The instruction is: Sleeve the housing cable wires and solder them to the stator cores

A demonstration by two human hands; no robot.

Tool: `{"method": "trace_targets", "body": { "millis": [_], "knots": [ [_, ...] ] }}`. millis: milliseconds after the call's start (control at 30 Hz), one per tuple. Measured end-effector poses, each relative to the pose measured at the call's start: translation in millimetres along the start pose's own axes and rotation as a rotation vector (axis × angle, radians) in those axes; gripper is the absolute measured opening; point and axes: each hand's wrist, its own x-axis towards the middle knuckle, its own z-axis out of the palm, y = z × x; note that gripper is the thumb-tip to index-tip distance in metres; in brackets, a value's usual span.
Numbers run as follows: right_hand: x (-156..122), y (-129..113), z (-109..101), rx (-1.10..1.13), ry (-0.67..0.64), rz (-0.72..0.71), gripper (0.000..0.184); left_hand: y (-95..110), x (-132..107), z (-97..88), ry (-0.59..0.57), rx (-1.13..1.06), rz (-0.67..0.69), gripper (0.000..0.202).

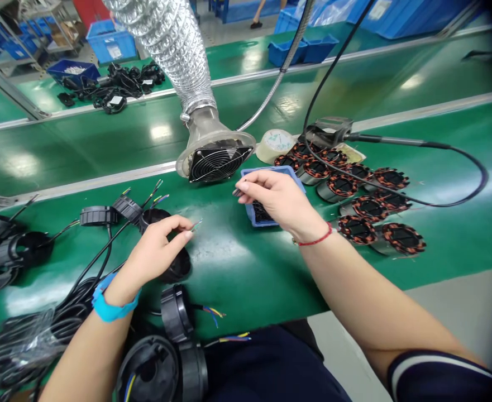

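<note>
Between the thumb and fingertips of my left hand [159, 245] are thin stripped wires [197, 225], their ends poking out to the right. Under and beside that hand lies a black round plastic housing [177, 265], partly hidden by it. My right hand [273, 198] pinches small dark pieces [238, 191], too small to name surely, above a blue bin [266, 223] of small black parts [260, 211]. Nearer my body sit more black housings [176, 312] with coloured wires [214, 312] coming out.
Copper-wound motor stators [357, 209] stand in rows at the right. A fume hood [218, 159] on a silver duct [166, 44] hangs behind my hands. A soldering iron [388, 139] rests in its holder, its cable looping over the stators. Coiled black cables [40, 340] lie at left.
</note>
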Motion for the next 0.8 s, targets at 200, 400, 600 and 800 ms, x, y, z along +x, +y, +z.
{"method": "trace_targets", "body": {
  "millis": [200, 400, 600, 800],
  "knots": [
    [0.0, -12.5, 55.7, 0.181, -0.253, -0.003, 0.030, -4.2, 1.8, -2.1, 0.061, -0.360, -0.064, 0.013],
    [-7.1, -2.4, 68.2, 0.281, -0.224, 0.030, 0.034, -3.0, 2.0, -3.2, 0.073, -0.396, -0.070, 0.014],
    [-10.7, -1.0, 67.1, 0.258, -0.219, 0.000, 0.027, -2.5, 2.5, -3.0, 0.066, -0.367, -0.071, 0.015],
    [-8.0, -3.7, 60.1, 0.169, -0.276, -0.009, 0.024, -1.8, 2.7, -3.3, 0.079, -0.365, -0.073, 0.014]
  ]
}}
